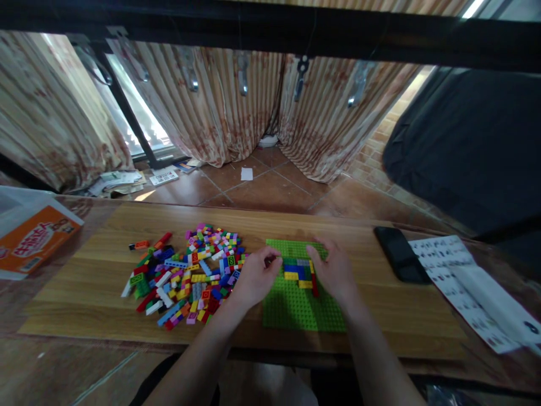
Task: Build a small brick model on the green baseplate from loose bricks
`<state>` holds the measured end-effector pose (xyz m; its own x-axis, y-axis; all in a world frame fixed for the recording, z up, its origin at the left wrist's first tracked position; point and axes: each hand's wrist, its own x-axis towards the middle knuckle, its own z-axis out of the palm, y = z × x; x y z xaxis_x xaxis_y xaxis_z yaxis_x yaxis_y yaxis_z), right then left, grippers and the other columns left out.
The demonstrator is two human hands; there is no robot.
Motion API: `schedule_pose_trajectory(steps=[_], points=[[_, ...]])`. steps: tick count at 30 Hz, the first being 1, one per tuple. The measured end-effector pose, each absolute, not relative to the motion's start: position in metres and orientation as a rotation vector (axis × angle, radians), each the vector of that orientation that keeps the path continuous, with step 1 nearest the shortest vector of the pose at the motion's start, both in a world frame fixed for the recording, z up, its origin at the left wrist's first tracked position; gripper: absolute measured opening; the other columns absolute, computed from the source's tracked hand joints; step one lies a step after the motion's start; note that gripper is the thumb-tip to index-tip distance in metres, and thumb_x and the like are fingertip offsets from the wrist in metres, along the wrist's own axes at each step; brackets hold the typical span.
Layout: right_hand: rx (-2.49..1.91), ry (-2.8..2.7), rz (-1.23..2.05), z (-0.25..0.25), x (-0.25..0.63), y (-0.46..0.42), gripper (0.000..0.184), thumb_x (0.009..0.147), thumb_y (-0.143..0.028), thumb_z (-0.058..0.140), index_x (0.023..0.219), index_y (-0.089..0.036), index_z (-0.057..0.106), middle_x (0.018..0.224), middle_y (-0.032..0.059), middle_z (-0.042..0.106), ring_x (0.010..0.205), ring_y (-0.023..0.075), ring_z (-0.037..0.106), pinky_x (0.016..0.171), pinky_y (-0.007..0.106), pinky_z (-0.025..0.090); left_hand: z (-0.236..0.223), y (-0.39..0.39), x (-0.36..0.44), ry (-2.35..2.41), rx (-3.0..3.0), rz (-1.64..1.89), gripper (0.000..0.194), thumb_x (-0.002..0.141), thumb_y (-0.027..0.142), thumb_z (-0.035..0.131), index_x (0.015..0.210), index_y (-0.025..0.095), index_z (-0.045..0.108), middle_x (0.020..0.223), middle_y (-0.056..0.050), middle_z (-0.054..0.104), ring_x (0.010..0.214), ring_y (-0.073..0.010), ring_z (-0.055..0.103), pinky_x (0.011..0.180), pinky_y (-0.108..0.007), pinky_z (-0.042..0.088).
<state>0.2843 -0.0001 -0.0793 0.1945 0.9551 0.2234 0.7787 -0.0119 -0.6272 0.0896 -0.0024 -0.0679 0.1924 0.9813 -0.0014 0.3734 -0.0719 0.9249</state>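
A green baseplate (291,310) lies on the wooden table in front of me. Joined bricks (301,272) in blue, yellow, green, grey and red stand on its upper middle. My left hand (257,274) is at the plate's left edge, thumb and fingertips pinched together just left of those bricks; what they hold, if anything, is hidden. On the other side, my right hand (336,272) hovers over the plate's right part, thumb and fingers apart, nothing visible between them. Left of my left hand spreads a pile of loose bricks (186,276) in many colours.
The wooden table (397,316) carries a black phone (399,254) at its right. Beside the phone lie printed sheets (460,287). An orange-and-white box (38,234) stands at the far left. A dark bar (270,25) crosses above, with metal clips hanging below it.
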Motion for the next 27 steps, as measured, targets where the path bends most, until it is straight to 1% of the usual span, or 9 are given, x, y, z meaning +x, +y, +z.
schedule_pose_trajectory(steps=[2, 5, 7, 10, 17, 21, 23, 25, 27], points=[[-1.853, -1.732, 0.331, -0.080, 0.279, -0.004, 0.051, 0.086, -0.050, 0.053, 0.123, -0.017, 0.060, 0.127, 0.0169, 0.060, 0.122, 0.0320, 0.051, 0.100, 0.049, 0.040, -0.067, -0.002, 0.086, 1.342, 1.605, 0.893, 0.013, 0.083, 0.018, 0.054, 0.086, 0.016, 0.067, 0.074, -0.001, 0.067, 0.065, -0.0129, 0.060, 0.061, -0.024, 0.047], [-1.908, -1.869, 0.373, -0.080, 0.275, -0.008, 0.057, 0.081, -0.051, 0.060, 0.129, -0.020, 0.056, 0.133, 0.0143, 0.055, 0.126, 0.0329, 0.047, 0.101, 0.050, 0.039, -0.067, -0.002, 0.081, 1.377, 1.608, 0.896, 0.014, 0.083, 0.016, 0.054, 0.089, 0.016, 0.067, 0.077, -0.002, 0.068, 0.068, -0.0134, 0.061, 0.064, -0.024, 0.047], [-1.946, -1.912, 0.373, -0.081, 0.274, -0.010, 0.061, 0.078, -0.053, 0.064, 0.129, -0.021, 0.056, 0.136, 0.0133, 0.052, 0.128, 0.0343, 0.044, 0.102, 0.050, 0.037, -0.067, -0.002, 0.078, 1.381, 1.618, 0.886, 0.016, 0.083, 0.015, 0.054, 0.091, 0.016, 0.067, 0.077, -0.002, 0.068, 0.070, -0.0139, 0.062, 0.065, -0.025, 0.048], [-1.998, -1.919, 0.355, -0.083, 0.273, -0.010, 0.066, 0.074, -0.057, 0.066, 0.127, -0.020, 0.058, 0.140, 0.0142, 0.048, 0.129, 0.0367, 0.042, 0.104, 0.052, 0.036, -0.065, -0.003, 0.077, 1.379, 1.645, 0.869, 0.014, 0.083, 0.016, 0.054, 0.090, 0.016, 0.067, 0.078, -0.002, 0.068, 0.070, -0.0140, 0.062, 0.068, -0.025, 0.048], [-2.069, -1.834, 0.391, -0.083, 0.268, -0.002, 0.068, 0.065, -0.053, 0.073, 0.123, -0.019, 0.061, 0.136, 0.0155, 0.050, 0.127, 0.0362, 0.045, 0.102, 0.051, 0.038, -0.061, -0.005, 0.072, 1.331, 1.640, 0.870, 0.013, 0.083, 0.016, 0.054, 0.088, 0.015, 0.066, 0.078, -0.002, 0.068, 0.070, -0.0141, 0.062, 0.067, -0.025, 0.048], [-2.055, -1.821, 0.409, -0.085, 0.268, 0.000, 0.068, 0.062, -0.054, 0.074, 0.121, -0.022, 0.061, 0.134, 0.0128, 0.052, 0.126, 0.0356, 0.046, 0.102, 0.050, 0.040, -0.063, -0.007, 0.065, 1.297, 1.638, 0.911, 0.013, 0.083, 0.018, 0.054, 0.088, 0.016, 0.066, 0.077, -0.002, 0.068, 0.070, -0.0138, 0.061, 0.065, -0.025, 0.047], [-2.030, -1.835, 0.410, -0.091, 0.271, 0.000, 0.068, 0.063, -0.055, 0.073, 0.121, -0.022, 0.061, 0.135, 0.0140, 0.052, 0.126, 0.0371, 0.047, 0.102, 0.051, 0.040, -0.061, -0.009, 0.061, 1.298, 1.648, 0.944, 0.012, 0.083, 0.018, 0.054, 0.085, 0.016, 0.065, 0.076, -0.001, 0.067, 0.070, -0.0135, 0.061, 0.066, -0.024, 0.046], [-2.009, -1.853, 0.388, -0.099, 0.277, 0.001, 0.067, 0.064, -0.058, 0.071, 0.119, -0.021, 0.062, 0.134, 0.0161, 0.052, 0.125, 0.0394, 0.048, 0.102, 0.055, 0.039, -0.059, -0.010, 0.055, 1.308, 1.651, 0.980, 0.013, 0.083, 0.017, 0.053, 0.083, 0.016, 0.065, 0.076, -0.001, 0.067, 0.072, -0.0131, 0.061, 0.067, -0.024, 0.046], [-2.006, -1.863, 0.382, -0.108, 0.284, 0.005, 0.070, 0.062, -0.063, 0.070, 0.116, -0.020, 0.064, 0.134, 0.0174, 0.053, 0.125, 0.0416, 0.048, 0.103, 0.057, 0.038, -0.057, -0.010, 0.047, 1.339, 1.616, 1.033, 0.012, 0.083, 0.017, 0.053, 0.084, 0.016, 0.066, 0.076, -0.001, 0.067, 0.070, -0.0128, 0.060, 0.065, -0.024, 0.046]])
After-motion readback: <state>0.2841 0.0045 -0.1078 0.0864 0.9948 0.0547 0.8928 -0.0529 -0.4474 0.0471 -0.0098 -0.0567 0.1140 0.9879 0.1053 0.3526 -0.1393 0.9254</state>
